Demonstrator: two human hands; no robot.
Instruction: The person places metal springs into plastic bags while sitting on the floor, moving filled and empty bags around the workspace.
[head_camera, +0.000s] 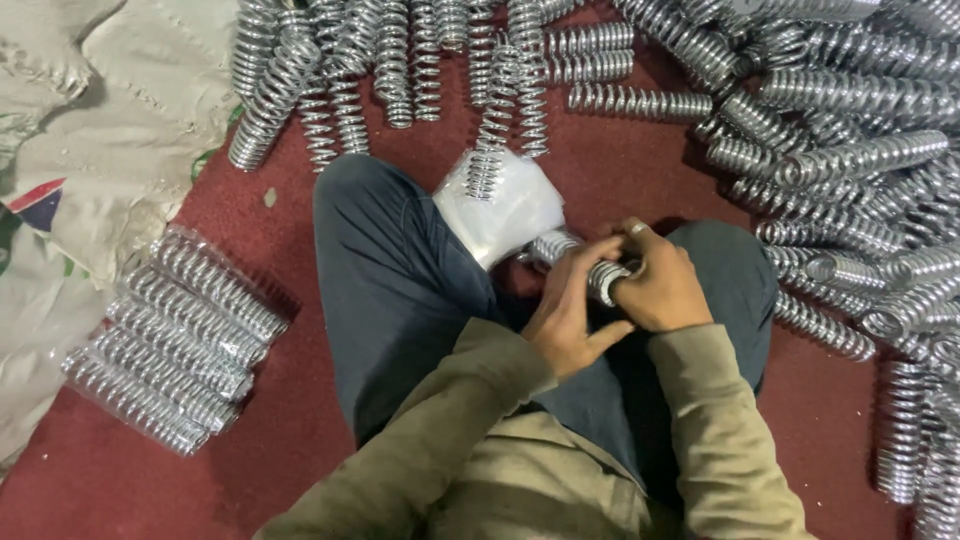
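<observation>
I sit cross-legged on a dark red floor (290, 400). Both hands meet over my lap around a shiny metal coil spring (603, 280). My right hand (660, 285) wraps the near end of the spring, a ring on one finger. My left hand (568, 310) holds the spring from the left side, fingers laid over it. The spring's far end sits in a clear plastic bag (505, 205) that rests on my left knee. Another spring (487, 165) lies on top of that bag.
A big heap of loose silver springs (850, 150) covers the floor ahead and to the right. Several springs wrapped in clear plastic (175, 335) lie in a row at the left. White woven sacks (90, 130) are piled at the far left.
</observation>
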